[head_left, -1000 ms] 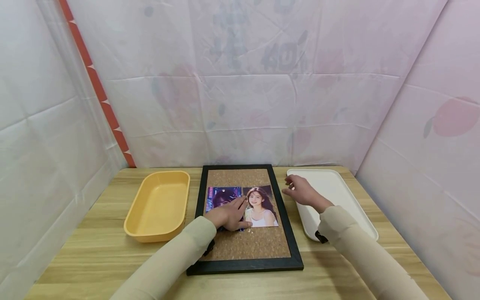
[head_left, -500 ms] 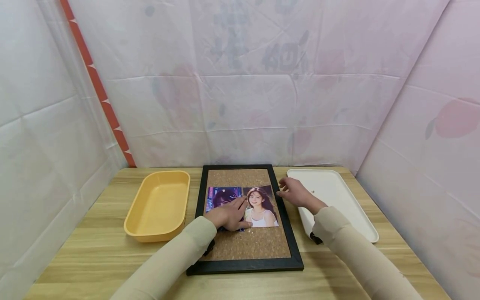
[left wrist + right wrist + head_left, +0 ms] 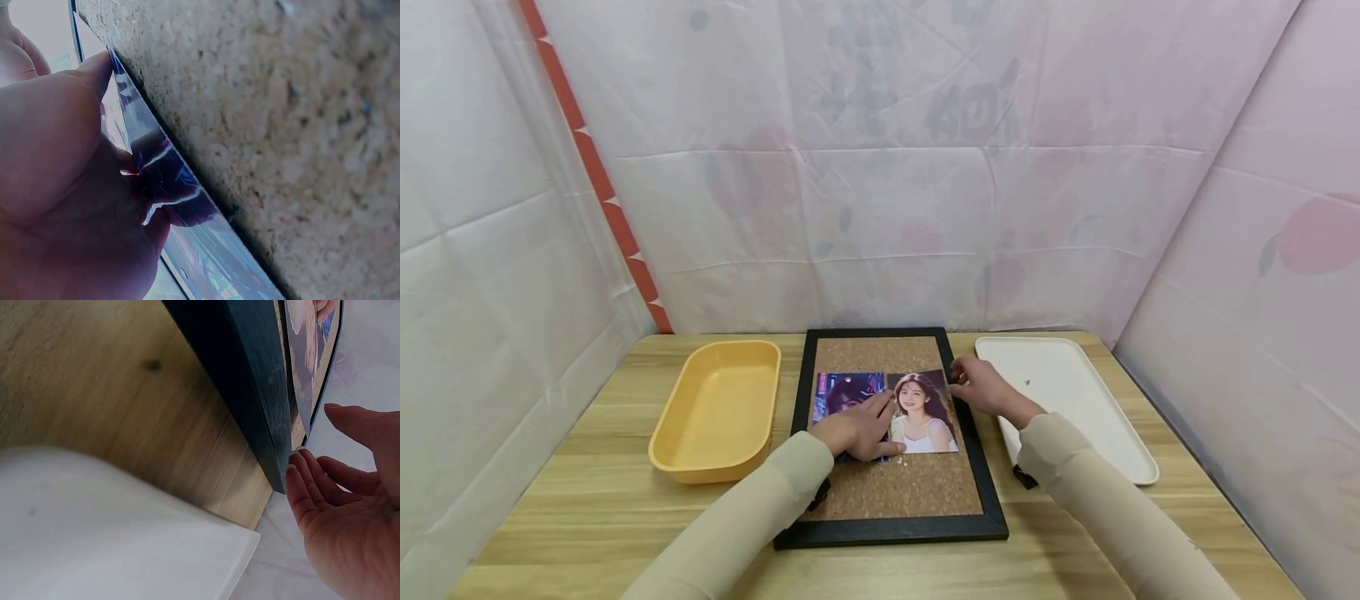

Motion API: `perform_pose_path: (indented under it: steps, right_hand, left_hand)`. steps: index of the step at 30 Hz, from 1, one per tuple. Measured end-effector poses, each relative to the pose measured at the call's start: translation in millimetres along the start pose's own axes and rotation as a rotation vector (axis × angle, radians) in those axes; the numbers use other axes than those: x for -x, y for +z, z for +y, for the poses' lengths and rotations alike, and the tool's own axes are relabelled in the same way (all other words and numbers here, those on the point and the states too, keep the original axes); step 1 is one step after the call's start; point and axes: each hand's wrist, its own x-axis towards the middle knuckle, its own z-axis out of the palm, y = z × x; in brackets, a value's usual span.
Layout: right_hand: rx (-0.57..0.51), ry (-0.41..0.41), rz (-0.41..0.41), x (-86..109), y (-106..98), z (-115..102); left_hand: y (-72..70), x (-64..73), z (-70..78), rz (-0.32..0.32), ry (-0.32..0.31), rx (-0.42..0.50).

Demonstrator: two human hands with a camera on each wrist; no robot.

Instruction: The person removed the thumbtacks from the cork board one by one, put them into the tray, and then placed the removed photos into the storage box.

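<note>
A black-framed cork board [image 3: 917, 492] bears two photo prints side by side. My left hand [image 3: 863, 427] rests flat over the purple-blue print [image 3: 835, 387], hiding much of it. Its fingertips and thumb reach the left edge of the portrait photo [image 3: 917, 417], which shows a person in a white top. In the left wrist view, the near edge of the purple print [image 3: 165, 159] stands slightly off the cork. At the board's right side is my right hand [image 3: 988, 387], its fingertips close to the portrait's upper right corner. Thumb and bent fingers [image 3: 300, 481] are apart, with nothing visible between them.
A white tray [image 3: 1082, 400] lies right of the board, with a tiny dark object [image 3: 1027, 382] on it. Left of the board stands a yellow bin [image 3: 718, 408]. A small pale dot [image 3: 848, 380] shows near the purple print's top edge. White cloth walls surround the wooden table [image 3: 587, 467].
My right hand has moved left from the tray's edge over the board's right frame, toward the portrait photo's corner. The tiny object on the tray came into view. My left hand stays in place.
</note>
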Motion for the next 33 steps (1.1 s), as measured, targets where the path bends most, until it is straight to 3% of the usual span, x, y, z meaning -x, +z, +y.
perform_pose_path:
  steps: [8,19,33]
  right_hand:
    - [0.018,-0.020,0.005,-1.1,5.3,0.1]
    - [0.005,0.007,0.010,-4.4,7.3,-2.1]
    - [-0.074,0.068,0.058,-3.8,11.7,-4.3]
  left_hand:
    - [-5.5,6.7,4.3,0.003,-0.004,0.004]
    - [9.2,-13.0,-6.1,-0.005,-0.007,-0.004]
    - [7.5,-10.2,-4.4,-0.001,-0.015,-0.006]
